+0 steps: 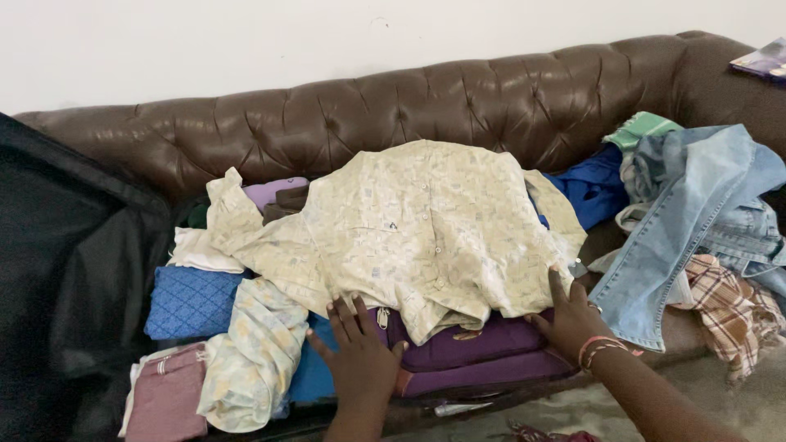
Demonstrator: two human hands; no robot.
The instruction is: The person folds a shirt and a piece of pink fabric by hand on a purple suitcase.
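Observation:
A cream patterned button shirt lies spread over a pile of clothes on a brown leather sofa. My left hand rests flat at the shirt's lower front hem, fingers apart, on the purple fabric beneath. My right hand, with bangles at the wrist, presses flat on the shirt's lower right edge. Neither hand grips anything.
Blue patterned cloth, a pale floral garment and a maroon folded piece lie at left. Light denim jeans, a blue garment and a plaid cloth sit at right. A black bag lid stands far left.

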